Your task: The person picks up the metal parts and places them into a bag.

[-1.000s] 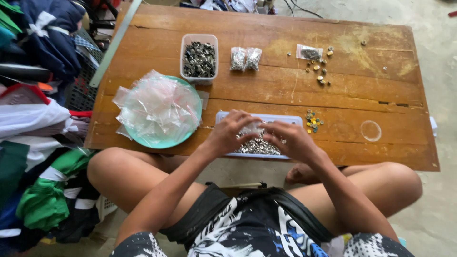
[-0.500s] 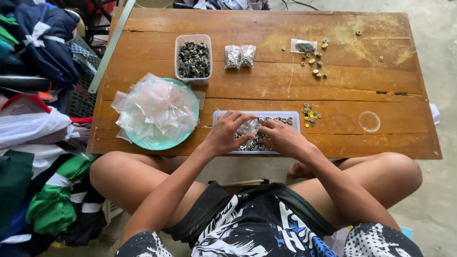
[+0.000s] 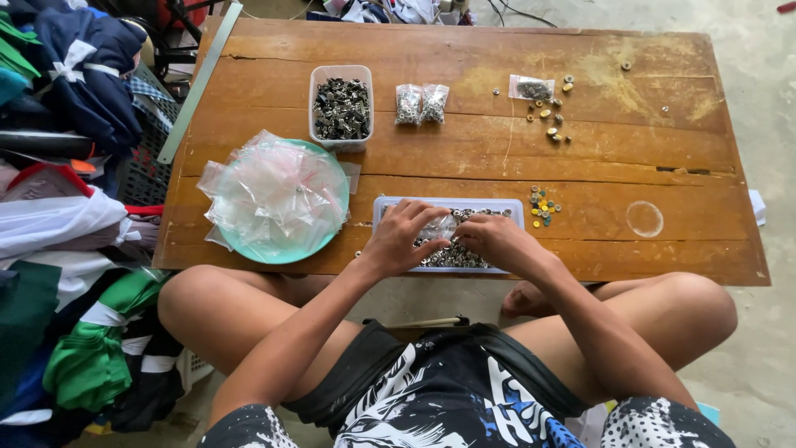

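A shallow white tray [image 3: 507,204] of small silver metal pieces [image 3: 454,257] sits at the near edge of the low wooden table [image 3: 464,158]. Both hands are over it. My left hand [image 3: 405,239] grips a small clear bag [image 3: 439,227] just above the tray. My right hand [image 3: 496,241] has its fingertips pinched together at the bag's right side, apparently on a few metal pieces. The bag is mostly hidden by my fingers.
A green plate [image 3: 274,258] heaped with empty clear bags [image 3: 278,191] lies left of the tray. Behind are a tub of dark metal parts [image 3: 341,108], two filled bags [image 3: 420,103], loose pieces [image 3: 543,206] and a clear ring [image 3: 644,218]. Piled clothes [image 3: 58,166] crowd the left.
Both hands stay over the tray, and the fingertips have drawn closer together around the clear bag. The view has shifted slightly.
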